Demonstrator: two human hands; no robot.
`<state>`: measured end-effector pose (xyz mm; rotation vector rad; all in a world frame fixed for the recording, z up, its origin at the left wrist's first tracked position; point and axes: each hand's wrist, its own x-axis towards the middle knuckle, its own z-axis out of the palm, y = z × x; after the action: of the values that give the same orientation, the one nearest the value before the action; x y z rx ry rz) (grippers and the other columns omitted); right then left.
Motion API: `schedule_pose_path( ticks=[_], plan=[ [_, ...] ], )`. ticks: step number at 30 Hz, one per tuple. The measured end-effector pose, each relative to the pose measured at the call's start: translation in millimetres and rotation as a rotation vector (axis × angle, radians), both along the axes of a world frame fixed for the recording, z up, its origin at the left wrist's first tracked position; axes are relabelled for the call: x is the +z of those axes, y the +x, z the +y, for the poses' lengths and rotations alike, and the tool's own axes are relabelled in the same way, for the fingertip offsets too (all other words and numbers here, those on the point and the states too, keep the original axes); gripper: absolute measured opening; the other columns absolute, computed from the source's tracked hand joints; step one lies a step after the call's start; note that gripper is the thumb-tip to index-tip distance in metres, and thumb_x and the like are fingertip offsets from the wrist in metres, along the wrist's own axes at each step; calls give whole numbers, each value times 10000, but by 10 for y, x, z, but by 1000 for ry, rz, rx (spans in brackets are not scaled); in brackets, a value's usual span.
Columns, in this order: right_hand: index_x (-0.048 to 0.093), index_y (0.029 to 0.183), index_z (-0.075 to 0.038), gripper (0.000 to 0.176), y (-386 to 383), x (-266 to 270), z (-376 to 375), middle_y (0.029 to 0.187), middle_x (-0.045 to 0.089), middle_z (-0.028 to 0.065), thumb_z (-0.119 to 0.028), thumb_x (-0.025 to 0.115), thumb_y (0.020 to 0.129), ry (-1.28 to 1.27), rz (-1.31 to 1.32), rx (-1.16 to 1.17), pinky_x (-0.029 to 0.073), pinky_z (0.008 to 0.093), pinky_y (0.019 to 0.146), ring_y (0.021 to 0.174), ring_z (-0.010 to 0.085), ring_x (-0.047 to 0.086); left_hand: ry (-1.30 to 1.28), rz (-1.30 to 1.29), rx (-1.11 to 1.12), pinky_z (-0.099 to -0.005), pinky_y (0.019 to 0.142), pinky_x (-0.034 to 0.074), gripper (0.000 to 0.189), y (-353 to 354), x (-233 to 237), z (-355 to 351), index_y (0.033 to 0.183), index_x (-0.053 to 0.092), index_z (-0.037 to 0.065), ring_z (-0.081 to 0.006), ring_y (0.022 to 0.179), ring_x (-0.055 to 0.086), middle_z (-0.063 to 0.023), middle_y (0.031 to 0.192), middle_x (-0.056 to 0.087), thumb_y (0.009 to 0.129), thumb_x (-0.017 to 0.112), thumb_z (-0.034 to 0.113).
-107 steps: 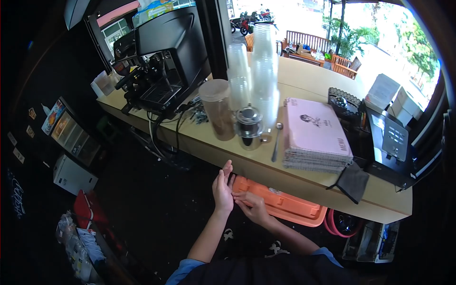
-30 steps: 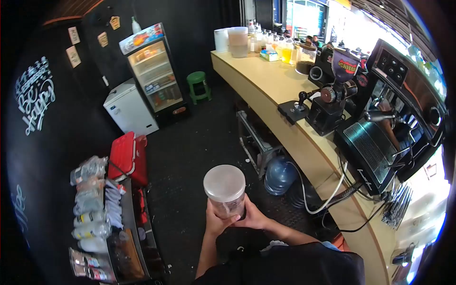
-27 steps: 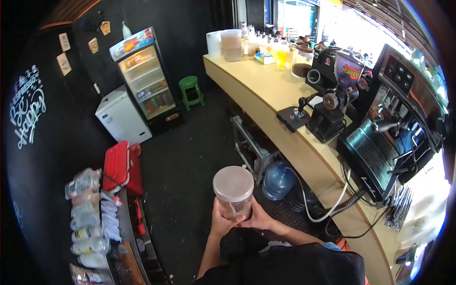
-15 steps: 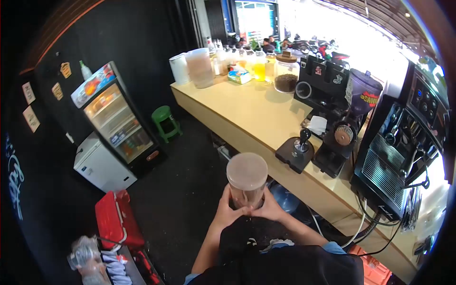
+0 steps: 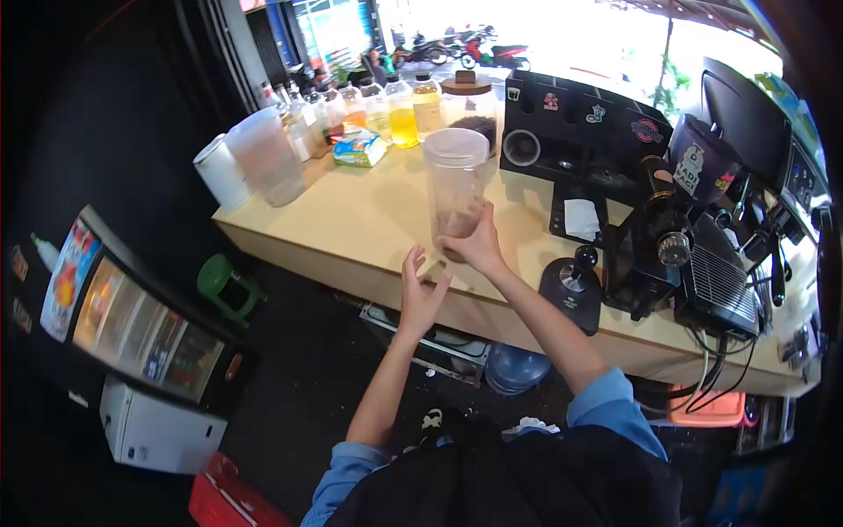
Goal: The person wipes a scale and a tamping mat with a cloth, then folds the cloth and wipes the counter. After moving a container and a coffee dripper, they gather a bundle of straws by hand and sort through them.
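A tall clear plastic canister (image 5: 446, 189) with a translucent lid stands upright at the counter's front part. My right hand (image 5: 474, 243) is wrapped around its lower part from the right. My left hand (image 5: 423, 296) is apart from the canister, just below and left of it, fingers spread and nothing in them. Under both hands runs the front edge of the pale wooden counter (image 5: 351, 215). Behind the canister, and partly covered by it, is a glass jar of dark beans (image 5: 479, 123) with a wooden lid.
A tamper (image 5: 575, 277) on its black stand, a grinder (image 5: 659, 237) and an espresso machine (image 5: 720, 285) line the right side. Several bottles (image 5: 402, 114), a soft pack (image 5: 358, 149) and a frosted pitcher (image 5: 268, 162) stand left. A green stool (image 5: 230, 285) and display fridge (image 5: 145, 325) are beyond.
The canister has moved from in front of my body up to the counter. My left hand has let go of it, while my right hand keeps its grip. My view has turned right.
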<state>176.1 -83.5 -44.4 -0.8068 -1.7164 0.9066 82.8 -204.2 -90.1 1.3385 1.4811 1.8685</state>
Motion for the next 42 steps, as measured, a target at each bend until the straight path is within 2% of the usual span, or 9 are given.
schedule_pose_path(
  ticks=[2,6,21,28,32,35,38,39,42],
  plan=[
    [228,1254,43,974,-279,-97,297,1138,478,225,-178,826,517,39,-18,-26,432,368,895,1065,302,512,-109,312,2,-406,976,341,708,-357,93,231,1338,251,5,-317,1185,403,-219,1276,382,789,658,187],
    [200,1263,34,990,-805,-206,690,1137,482,227,-181,827,527,73,79,-167,447,368,878,1038,296,529,-112,468,-34,-397,985,338,702,-963,42,806,1333,247,-38,-344,1206,385,-240,1290,366,810,641,214],
    [171,1354,48,1030,-1269,-218,1294,1237,449,268,-322,798,625,-52,-260,-288,403,378,946,1130,366,478,-101,514,-88,-399,939,387,590,-1249,85,1445,1280,331,-72,-374,1132,471,-256,1218,465,782,588,116],
    [248,1311,82,865,-1175,-361,1170,1176,481,271,-207,753,670,-22,-306,-361,395,382,945,1121,377,476,-73,365,-124,-380,920,395,540,-1227,151,1396,1250,385,-46,-338,1105,492,-229,1181,493,790,603,134],
    [451,1177,39,536,-991,-582,726,1015,557,192,-150,653,717,171,-122,-325,450,371,824,974,303,559,39,325,-87,-364,898,403,464,-1209,85,1391,1201,434,-25,-321,1063,508,-203,1144,514,797,596,135],
    [513,1115,26,365,-663,-371,64,905,593,124,-59,570,764,-212,-81,-2,475,313,723,842,207,589,78,401,-102,-354,873,414,346,-935,228,1112,1110,500,-20,-332,1006,538,-186,1063,562,812,581,136],
    [559,1027,28,225,-188,-252,-730,848,601,70,-1,511,809,-186,159,85,467,276,695,783,129,564,81,475,-369,-346,811,450,235,-486,511,437,1014,552,-13,-322,925,583,-173,988,598,823,576,123],
    [577,986,31,178,53,-368,-923,850,600,72,-26,511,831,-132,10,30,462,274,695,783,103,545,85,498,-405,-343,786,463,210,-319,500,183,994,560,-8,-312,898,597,-164,966,606,825,574,116],
    [489,693,7,217,1112,-776,-2006,668,547,32,-114,545,865,-188,-79,-51,420,267,627,712,59,475,74,405,-698,-327,755,473,185,435,-71,-622,976,566,8,-279,859,612,-143,898,617,824,583,112]
  ],
)
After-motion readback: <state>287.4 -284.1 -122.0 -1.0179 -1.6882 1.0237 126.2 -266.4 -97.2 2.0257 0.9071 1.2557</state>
